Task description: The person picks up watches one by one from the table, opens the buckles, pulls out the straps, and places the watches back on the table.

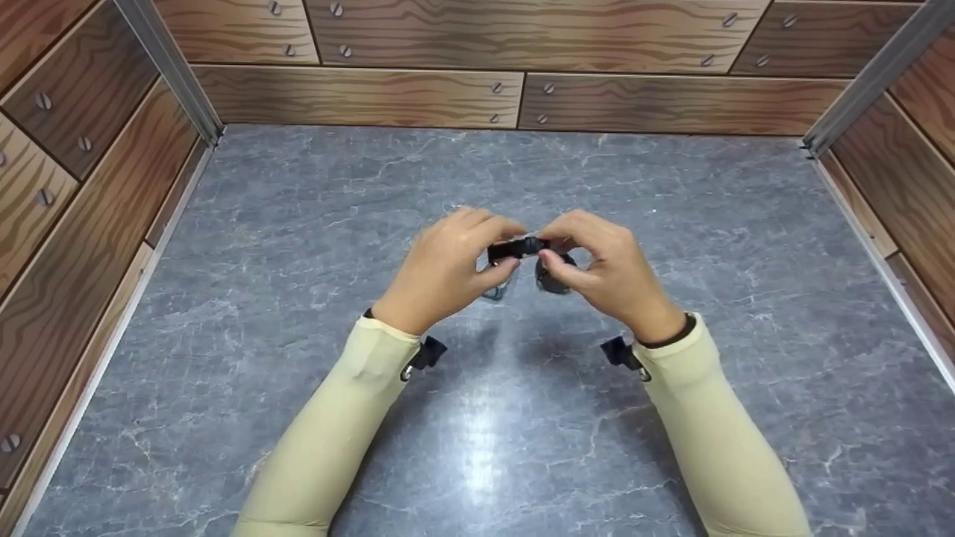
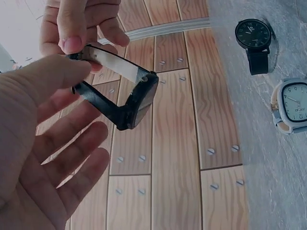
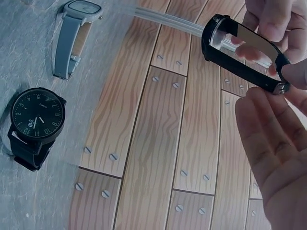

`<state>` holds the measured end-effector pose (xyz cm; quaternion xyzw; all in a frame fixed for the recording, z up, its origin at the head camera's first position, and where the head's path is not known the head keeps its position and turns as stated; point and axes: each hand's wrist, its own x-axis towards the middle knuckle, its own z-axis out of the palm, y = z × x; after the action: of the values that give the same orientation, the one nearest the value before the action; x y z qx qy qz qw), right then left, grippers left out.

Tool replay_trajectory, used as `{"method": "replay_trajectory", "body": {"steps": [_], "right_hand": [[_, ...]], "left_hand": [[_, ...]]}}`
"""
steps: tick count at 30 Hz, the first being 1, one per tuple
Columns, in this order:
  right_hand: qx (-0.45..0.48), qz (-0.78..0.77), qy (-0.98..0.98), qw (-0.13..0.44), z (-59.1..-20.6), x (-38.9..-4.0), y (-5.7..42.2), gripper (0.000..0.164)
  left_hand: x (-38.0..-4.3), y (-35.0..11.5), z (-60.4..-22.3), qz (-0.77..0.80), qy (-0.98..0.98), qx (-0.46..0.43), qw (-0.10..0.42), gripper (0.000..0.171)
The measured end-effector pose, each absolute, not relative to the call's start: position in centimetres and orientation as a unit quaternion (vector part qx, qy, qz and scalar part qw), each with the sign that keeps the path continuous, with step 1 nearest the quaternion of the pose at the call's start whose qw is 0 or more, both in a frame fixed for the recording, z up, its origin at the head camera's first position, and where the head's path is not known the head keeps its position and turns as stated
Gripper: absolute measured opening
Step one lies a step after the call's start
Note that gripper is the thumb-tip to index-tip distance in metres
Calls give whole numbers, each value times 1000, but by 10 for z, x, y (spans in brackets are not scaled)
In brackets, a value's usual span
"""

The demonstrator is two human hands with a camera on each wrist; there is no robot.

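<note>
Between both hands a black wristwatch is held up off the table, its strap bent round into a loop. The left hand pinches the strap, thumb against it. From the other side, the right hand pinches the strap with thumb and fingertips by the buckle. In the left wrist view the watch case is at the loop's far end, seen edge-on. Below the hands on the table lie a round black-dial watch and a square watch with a grey-blue strap; the hands partly hide both in the head view.
The table has a grey marbled top. Walls of printed wood planks stand at the back and both sides, with metal posts at the back corners. Small black wrist-camera mounts stick out at both cuffs.
</note>
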<state>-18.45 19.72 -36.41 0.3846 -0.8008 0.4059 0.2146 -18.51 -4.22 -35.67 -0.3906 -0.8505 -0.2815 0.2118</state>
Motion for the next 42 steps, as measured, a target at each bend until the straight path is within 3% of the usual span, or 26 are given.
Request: {"method": "replay_trajectory", "body": {"steps": [5, 12, 19, 33, 42], "right_hand": [[379, 431, -786, 231, -365, -186, 193, 15], [369, 460, -770, 244, -367, -187, 194, 20], [381, 413, -790, 245, -367, -186, 197, 32], [405, 374, -785, 285, -364, -184, 197, 20], [428, 345, -785, 286, -368, -184, 194, 21]], "left_hand": [[-184, -44, -356, -279, -855, -383, 210, 37], [-188, -44, -358, -265, -849, -378, 257, 16], [-187, -46, -358, -257, -846, -384, 267, 17], [-187, -40, -356, -246, -844, -395, 266, 16], [-185, -39, -356, -272, -819, -421, 281, 30]]}}
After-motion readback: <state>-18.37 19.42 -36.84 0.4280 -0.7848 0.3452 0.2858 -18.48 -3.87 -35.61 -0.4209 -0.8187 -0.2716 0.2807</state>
